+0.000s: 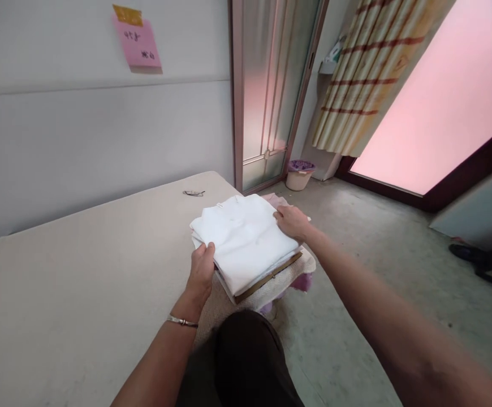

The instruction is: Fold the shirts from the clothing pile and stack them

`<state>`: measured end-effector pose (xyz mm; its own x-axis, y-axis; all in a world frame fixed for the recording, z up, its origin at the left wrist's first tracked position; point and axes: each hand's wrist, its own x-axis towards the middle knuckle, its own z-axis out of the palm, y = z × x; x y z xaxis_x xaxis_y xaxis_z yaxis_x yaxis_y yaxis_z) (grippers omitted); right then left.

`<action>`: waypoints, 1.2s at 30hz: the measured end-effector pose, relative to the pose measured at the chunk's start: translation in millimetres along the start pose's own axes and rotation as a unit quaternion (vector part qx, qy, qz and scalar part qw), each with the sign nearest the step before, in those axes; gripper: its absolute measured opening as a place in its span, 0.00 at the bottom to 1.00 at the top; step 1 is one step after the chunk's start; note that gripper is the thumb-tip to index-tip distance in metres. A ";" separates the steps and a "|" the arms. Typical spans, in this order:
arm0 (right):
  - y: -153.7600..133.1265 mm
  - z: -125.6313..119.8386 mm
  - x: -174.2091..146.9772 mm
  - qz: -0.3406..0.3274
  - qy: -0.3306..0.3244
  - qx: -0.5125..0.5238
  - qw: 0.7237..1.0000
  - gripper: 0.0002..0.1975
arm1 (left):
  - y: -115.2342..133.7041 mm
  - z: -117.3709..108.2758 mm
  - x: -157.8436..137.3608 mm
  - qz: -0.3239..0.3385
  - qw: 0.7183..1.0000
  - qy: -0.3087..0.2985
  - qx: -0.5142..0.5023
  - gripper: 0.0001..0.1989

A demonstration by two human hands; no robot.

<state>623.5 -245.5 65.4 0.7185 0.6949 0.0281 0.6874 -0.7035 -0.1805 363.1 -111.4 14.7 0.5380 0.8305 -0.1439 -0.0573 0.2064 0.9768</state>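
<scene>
Pinching folded white cloth [246, 237] at left edge with left hand [202, 267]. Gripping right edge with curled right hand [292, 221].

A silvery bracelet [182, 322] (slim and shiny) rings the bare left wrist [189, 307]; right of the bracelet, plain dark trousers [248, 359] show.

"How's the left hand [202, 263]?"
"Thumb [210, 249] on top, closed in a grip, forearm [161, 350] slanting up from below."
"And the right hand [292, 221]?"
"Farther forward, near the right edge of the tabletop [80, 271]: knuckles up, fingers [280, 216] curled in, bare arm [369, 299] stretched long."
</scene>
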 end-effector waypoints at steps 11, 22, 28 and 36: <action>3.5 3.1 2.2 0.022 0.004 -0.003 1.000 0.20 | 7.3 2.3 6.2 0.034 0.998 -0.008 0.053 0.20; -4.8 9.0 -6.6 0.025 -0.007 -0.022 0.999 0.20 | 1.8 -0.6 6.7 0.021 0.992 -0.009 0.120 0.23; -13.6 -7.3 -18.3 0.015 0.074 -0.029 0.997 0.21 | 52.8 -10.5 -1.0 0.122 0.874 0.110 0.458 0.26; -53.0 35.2 -4.8 -0.086 -0.013 0.006 0.996 0.39 | 20.0 59.6 21.3 0.256 0.729 -0.072 0.631 0.35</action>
<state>580.0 -206.3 40.2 0.5872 0.8087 0.0347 0.7988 -0.5720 -0.1866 423.5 -120.4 40.7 0.8061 0.5492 0.2204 0.4878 -0.8275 0.2779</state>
